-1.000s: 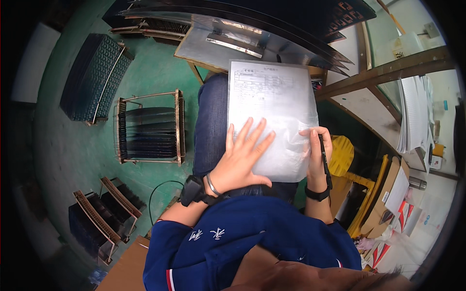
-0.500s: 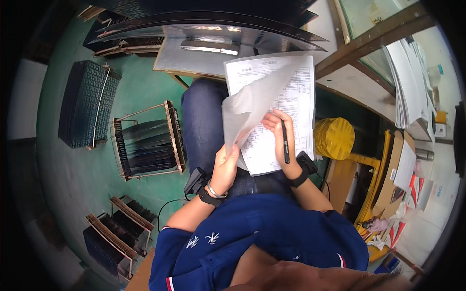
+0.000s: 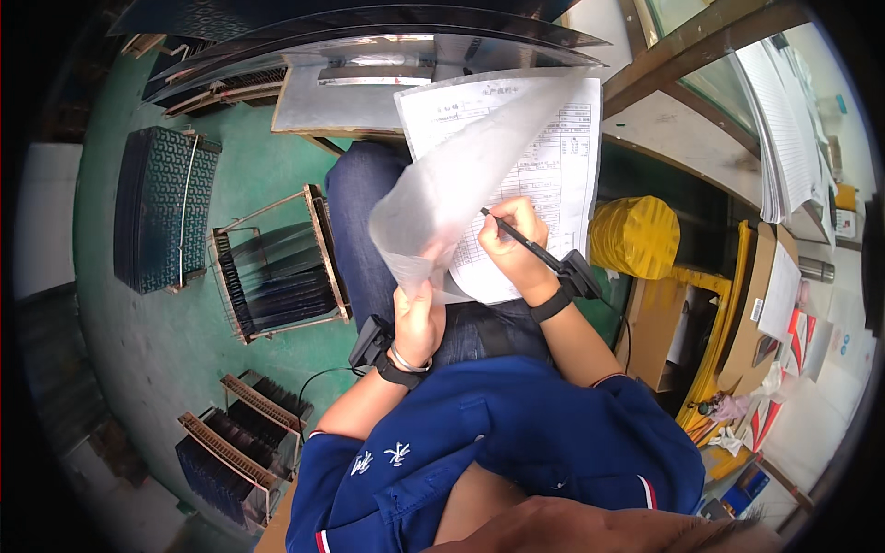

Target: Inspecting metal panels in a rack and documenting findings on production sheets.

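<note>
A slim black pen (image 3: 530,245) is now slanting over white printed paper (image 3: 570,170), the right hand (image 3: 518,258) gripping it, fingers closed; the left hand (image 3: 418,321) is pinching a translucent sheet (image 3: 461,175) aside, apparently baring print.

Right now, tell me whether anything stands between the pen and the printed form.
Nothing visible blocks the pen in the right hand from the right side of the printed form. The translucent sheet, held up by the left hand, covers part of the form's left side.
</note>
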The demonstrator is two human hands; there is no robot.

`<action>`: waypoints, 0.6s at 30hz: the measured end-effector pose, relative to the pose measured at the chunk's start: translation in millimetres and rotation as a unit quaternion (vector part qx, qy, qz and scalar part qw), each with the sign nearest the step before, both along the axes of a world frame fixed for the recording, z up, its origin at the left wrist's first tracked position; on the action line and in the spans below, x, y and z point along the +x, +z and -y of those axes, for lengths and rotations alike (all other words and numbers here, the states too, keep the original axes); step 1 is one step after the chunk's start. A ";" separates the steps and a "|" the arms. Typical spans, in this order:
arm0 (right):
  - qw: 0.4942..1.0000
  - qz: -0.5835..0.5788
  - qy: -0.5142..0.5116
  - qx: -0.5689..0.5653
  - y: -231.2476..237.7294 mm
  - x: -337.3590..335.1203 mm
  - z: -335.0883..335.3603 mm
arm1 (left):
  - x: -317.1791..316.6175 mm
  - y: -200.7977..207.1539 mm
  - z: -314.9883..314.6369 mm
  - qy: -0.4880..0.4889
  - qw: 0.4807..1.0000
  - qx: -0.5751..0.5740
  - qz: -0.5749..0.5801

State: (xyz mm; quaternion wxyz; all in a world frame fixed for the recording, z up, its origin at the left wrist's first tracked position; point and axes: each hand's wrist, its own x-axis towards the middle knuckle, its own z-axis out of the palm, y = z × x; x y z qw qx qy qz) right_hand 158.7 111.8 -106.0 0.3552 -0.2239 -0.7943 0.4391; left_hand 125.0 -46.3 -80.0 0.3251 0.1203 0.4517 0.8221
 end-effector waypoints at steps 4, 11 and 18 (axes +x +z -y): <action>1.000 0.005 -0.006 0.030 -6.1 -2.2 0.0 | -1.3 -1.1 -8.0 0.072 0.994 0.051 0.070; 0.999 0.026 0.001 0.039 -5.5 -4.2 -0.5 | -3.3 -1.9 -8.5 0.046 0.999 0.020 0.019; 0.999 0.027 -0.010 0.029 -2.8 -3.4 0.2 | -4.4 1.8 -9.3 0.031 0.999 0.020 0.010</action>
